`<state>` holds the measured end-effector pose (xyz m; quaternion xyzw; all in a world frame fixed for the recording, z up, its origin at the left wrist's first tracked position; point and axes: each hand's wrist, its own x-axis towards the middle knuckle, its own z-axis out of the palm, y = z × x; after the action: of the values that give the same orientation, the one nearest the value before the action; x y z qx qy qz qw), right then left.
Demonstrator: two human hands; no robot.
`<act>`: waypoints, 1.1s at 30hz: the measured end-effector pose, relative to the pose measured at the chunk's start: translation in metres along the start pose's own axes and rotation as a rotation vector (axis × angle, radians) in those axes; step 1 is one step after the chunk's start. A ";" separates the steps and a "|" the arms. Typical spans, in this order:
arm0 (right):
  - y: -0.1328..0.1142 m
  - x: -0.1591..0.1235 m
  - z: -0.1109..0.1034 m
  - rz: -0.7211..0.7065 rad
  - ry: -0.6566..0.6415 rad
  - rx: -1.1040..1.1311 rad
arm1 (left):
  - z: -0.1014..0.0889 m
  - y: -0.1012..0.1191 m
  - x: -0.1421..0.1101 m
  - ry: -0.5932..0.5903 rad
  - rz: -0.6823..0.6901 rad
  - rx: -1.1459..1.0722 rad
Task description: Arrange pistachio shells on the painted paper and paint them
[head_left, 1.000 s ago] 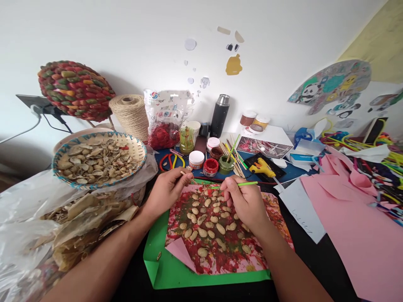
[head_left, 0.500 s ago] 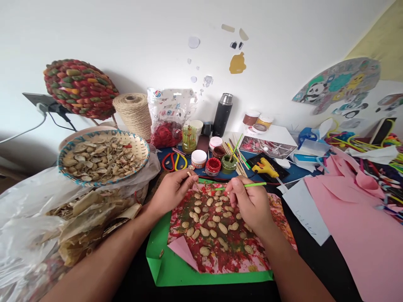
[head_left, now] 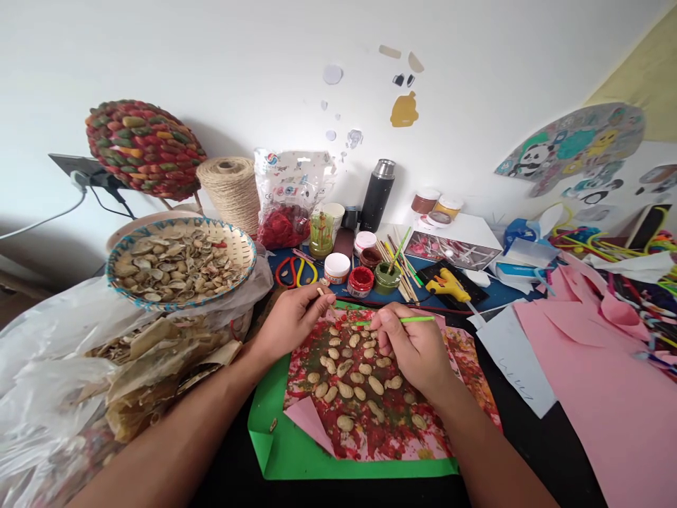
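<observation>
A green paintbrush (head_left: pixel 419 319) is pinched in the right hand (head_left: pixel 415 346), a thin wooden stick (head_left: pixel 321 291) in the left hand (head_left: pixel 295 319), over paint-smeared paper (head_left: pixel 381 446); unshelled peanuts (head_left: pixel 376 384) could be jostled if either is lowered.

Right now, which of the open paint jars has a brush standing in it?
The green paint jar, just right of the red jar. A green-handled brush leans up out of it; none stands in the red or brown jar.

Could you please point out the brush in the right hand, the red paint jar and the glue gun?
Brush (head_left: pixel 417 319): head view, green handle.
Red paint jar (head_left: pixel 360 286): head view, front wall.
Glue gun (head_left: pixel 449 284): head view, yellow body.
</observation>
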<state>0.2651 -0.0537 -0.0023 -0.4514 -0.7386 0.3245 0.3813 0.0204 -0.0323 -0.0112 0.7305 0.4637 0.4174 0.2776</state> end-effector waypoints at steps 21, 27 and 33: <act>0.000 0.000 -0.001 -0.018 0.017 0.038 | -0.007 0.000 -0.001 -0.041 0.007 0.043; -0.004 -0.001 0.002 -0.008 -0.037 0.094 | -0.007 -0.002 0.000 -0.053 -0.006 0.040; -0.005 -0.001 0.001 -0.031 -0.001 0.074 | -0.007 -0.001 0.000 -0.045 0.002 0.043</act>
<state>0.2624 -0.0566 0.0014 -0.4250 -0.7333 0.3460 0.4024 0.0139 -0.0311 -0.0088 0.7458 0.4657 0.3912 0.2718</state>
